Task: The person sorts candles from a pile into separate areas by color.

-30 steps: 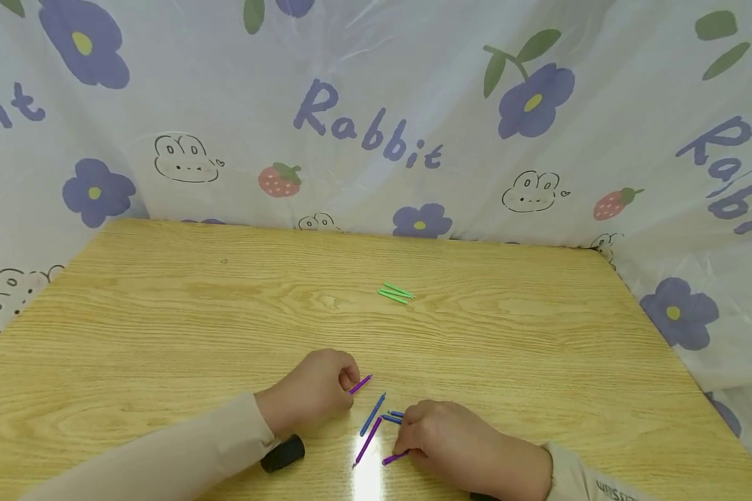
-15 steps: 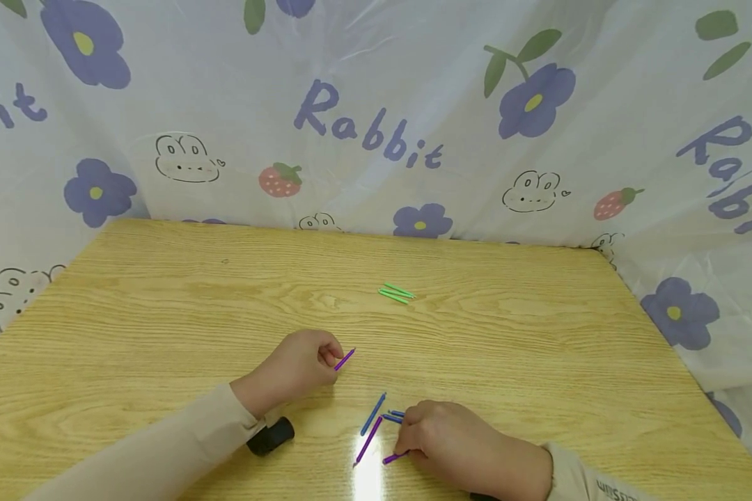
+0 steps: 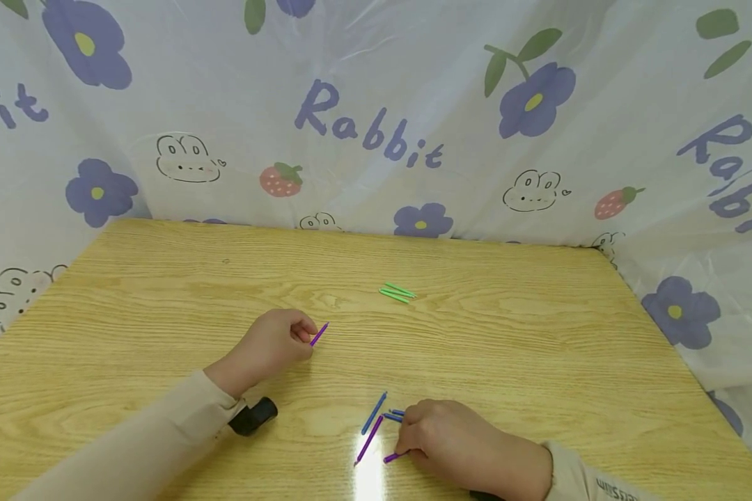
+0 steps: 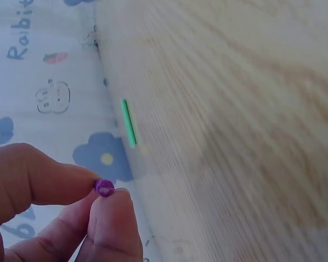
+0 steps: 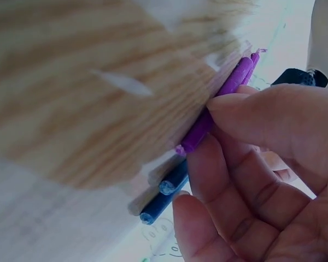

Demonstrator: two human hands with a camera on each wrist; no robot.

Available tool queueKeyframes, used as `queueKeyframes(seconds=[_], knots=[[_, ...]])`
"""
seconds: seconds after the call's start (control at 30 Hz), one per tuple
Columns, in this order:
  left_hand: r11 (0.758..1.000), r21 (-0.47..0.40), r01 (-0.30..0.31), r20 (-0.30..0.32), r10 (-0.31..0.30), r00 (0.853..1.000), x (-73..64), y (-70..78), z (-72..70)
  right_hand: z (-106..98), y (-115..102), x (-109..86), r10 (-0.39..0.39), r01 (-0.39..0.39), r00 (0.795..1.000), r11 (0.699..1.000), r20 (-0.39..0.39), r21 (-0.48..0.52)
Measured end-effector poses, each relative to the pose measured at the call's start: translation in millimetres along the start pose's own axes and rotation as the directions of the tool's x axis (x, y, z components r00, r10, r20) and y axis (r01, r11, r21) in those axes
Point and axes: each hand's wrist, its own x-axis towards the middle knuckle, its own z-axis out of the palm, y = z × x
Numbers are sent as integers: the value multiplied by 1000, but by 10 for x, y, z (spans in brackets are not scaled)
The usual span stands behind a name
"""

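Between thumb and forefinger, my left hand [image 3: 278, 346] pinches a slim purple candle [image 3: 319, 334], held above the table left of centre; the left wrist view shows it end-on. My right hand [image 3: 445, 442] is low at the front, pinching another purple candle [image 5: 228, 103] at table level. Just beside its fingers lie two blue candles [image 5: 175, 179], partly hidden by the hand in the head view. A third blue candle [image 3: 374, 413] and a loose purple candle [image 3: 368, 441] lie slanted to the left of that hand.
Several green candles [image 3: 397, 292] lie together farther back on the wooden table [image 3: 507, 334]. A white cloth printed with flowers and rabbits [image 3: 363, 83] hangs behind the table and along its sides. Black wrist straps show at the cuffs.
My left hand has carried its purple candle away from the others, back and to the left. My right hand stays in place with its own candle.
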Motion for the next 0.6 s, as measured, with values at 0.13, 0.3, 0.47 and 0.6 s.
queueKeyframes(seconds=[0.13, 0.3, 0.47, 0.6], knots=[[999, 25, 23, -17, -23, 1000, 14, -58, -80, -4, 0, 4, -10, 10, 1000, 1000, 3, -3], [997, 48, 60, -25, -59, 998, 44, -158, -159, -6, 5, 4, -11, 11, 1000, 1000, 10, 4], [994, 57, 91, -38, -89, 995, 69, -251, -232, -8, 8, 1, -7, 7, 1000, 1000, 15, 6], [993, 51, 105, -42, -103, 994, 84, -307, -281, -8, 9, 3, -13, 13, 1000, 1000, 11, -5]])
